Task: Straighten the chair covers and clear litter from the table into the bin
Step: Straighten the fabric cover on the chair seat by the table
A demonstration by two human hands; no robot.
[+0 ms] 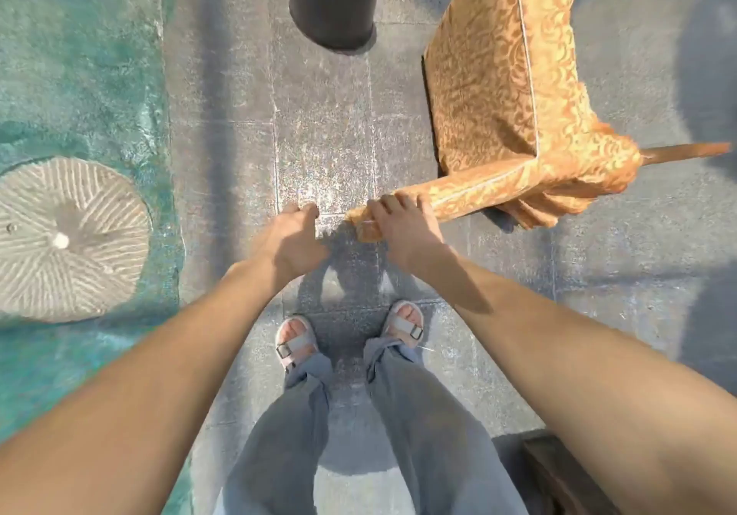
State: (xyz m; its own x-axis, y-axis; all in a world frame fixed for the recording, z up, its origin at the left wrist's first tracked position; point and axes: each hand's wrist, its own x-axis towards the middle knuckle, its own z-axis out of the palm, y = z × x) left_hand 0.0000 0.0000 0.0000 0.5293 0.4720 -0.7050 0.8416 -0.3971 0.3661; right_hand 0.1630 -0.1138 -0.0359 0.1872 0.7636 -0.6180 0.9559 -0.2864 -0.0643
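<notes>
grey trousers (pixel 418 427) and strapped sandals (pixel 297 345) nearest, on grey floor tiles (pixel 327 147); both bare forearms reach forward over them; left hand (pixel 293 241) back-up, fingers curled downward, nothing seen in it, a narrow strip of floor between it and the cloth; right hand (pixel 402 231) just to its right, fingers curled over the near-left corner of the gold patterned chair cover (pixel 498 88), gripping the top edge; cover's top edge is a long narrow band, long axis running from the right hand off to the right and slightly away; gathered bunch of the same cloth at the far-right end of that band, a thin tail pointing right; cover's broad panel with a pale seam stretches away from the right hand, ahead and to its right; left of the left hand, well apart, a round ribbed pale disc (pixel 67 239) on a teal surface (pixel 79 68); farthest, ahead of both hands, between them in line, dark bin (pixel 333 8) with a pale rim, upright on the tiles, just left of the cover's far part
</notes>
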